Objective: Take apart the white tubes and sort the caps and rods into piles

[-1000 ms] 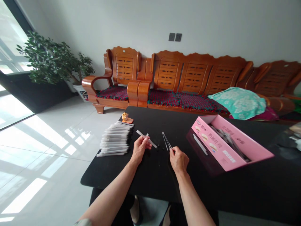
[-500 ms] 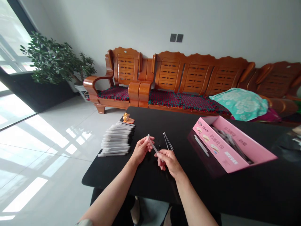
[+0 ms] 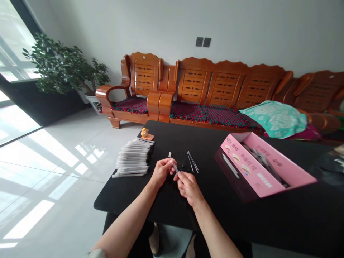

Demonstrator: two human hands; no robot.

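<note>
A slim, whitish translucent pen (image 3: pixel 175 167) is held slantwise between my two hands over the black table. My left hand (image 3: pixel 162 172) pinches it near its upper end, whose pale tip shows above the fingers. My right hand (image 3: pixel 189 187) is closed around its lower part, and the palm hides that end. Just beyond the fingers, a few thin pen refills (image 3: pixel 192 161) lie on the table, with small black pieces (image 3: pixel 184 166) beside them. To the left, a row of similar whitish pens (image 3: pixel 133 159) lies stacked.
A pink box (image 3: pixel 242 165) with dark slender items inside stands on the right of the black table (image 3: pixel 209 200). Whitish pens (image 3: pixel 230 166) lie against its near side. A small figurine (image 3: pixel 144 132) sits at the far left corner. Wooden seats (image 3: pixel 193 82) stand behind.
My right hand has shifted left and closer to my left hand along the pen. My left fingers now grip lower on it. The table items stay put.
</note>
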